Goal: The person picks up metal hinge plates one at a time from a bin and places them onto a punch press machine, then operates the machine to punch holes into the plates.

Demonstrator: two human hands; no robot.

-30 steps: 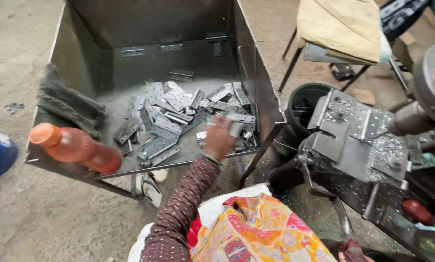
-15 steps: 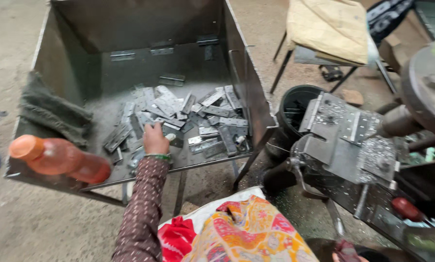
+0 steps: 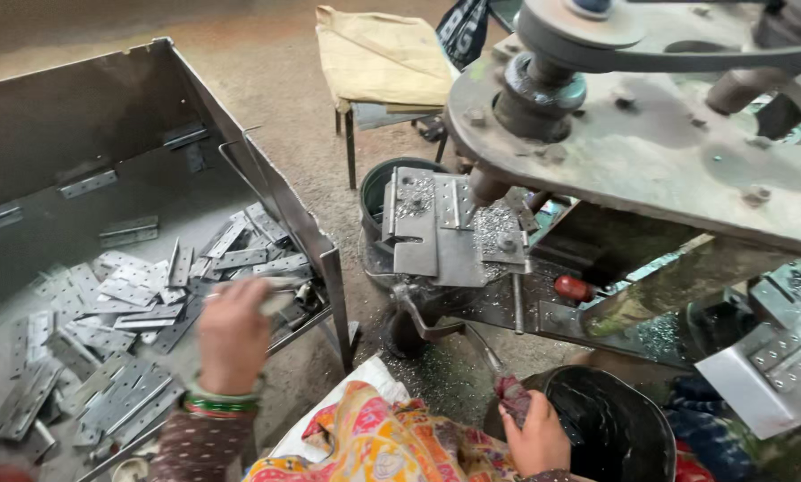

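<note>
My left hand (image 3: pixel 233 335) is lifted over the front edge of a large metal bin (image 3: pixel 267 183), its fingers closed on a flat metal hinge (image 3: pixel 275 299) that looks blurred by motion. Several more grey hinges (image 3: pixel 133 295) lie loose in the bin. My right hand (image 3: pixel 533 435) is low at the bottom, shut on the cloth-wrapped handle (image 3: pixel 511 393) of a lever that runs up to the machine. A metal jig plate (image 3: pixel 436 223) covered in shavings sits under the drill spindle (image 3: pixel 490 187).
A heavy machine arm with belt and pulley (image 3: pixel 650 134) fills the upper right. A black bucket (image 3: pixel 615 428) stands beside my right hand, another dark bucket (image 3: pixel 374 192) behind the jig. A stool with a beige cloth (image 3: pixel 378 58) stands beyond. Shavings litter the floor.
The view has swung right from the bin to the machine. My left hand has left the hinge pile holding a hinge and moved toward the bin's front edge. My right hand has come into view.
</note>
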